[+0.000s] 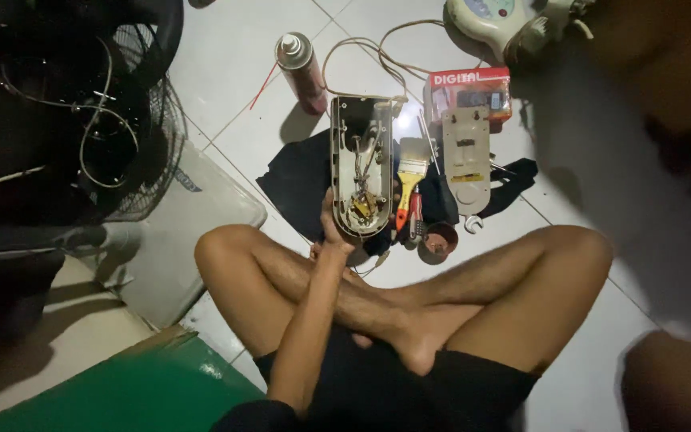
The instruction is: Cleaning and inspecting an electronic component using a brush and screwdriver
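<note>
My left hand [334,230] reaches forward over my crossed legs and grips the near end of an open grey appliance housing [361,160], which lies on a black cloth [297,180] with wires and small parts showing inside it. A yellow-handled paintbrush [409,182] and a red-handled screwdriver [415,216] lie just right of the hand. The grey cover plate [467,160] lies beyond them. A large blurred skin-toned shape [665,80] at the right edge may be my right arm; its hand cannot be made out.
On the tiled floor are a spray can [301,68], a red box [467,92], a white appliance body [497,20] with a cord [361,48], a small brown dish [439,242] and a wrench [473,226]. A black fan guard [121,120] fills the left; a green board [145,392] is at the lower left.
</note>
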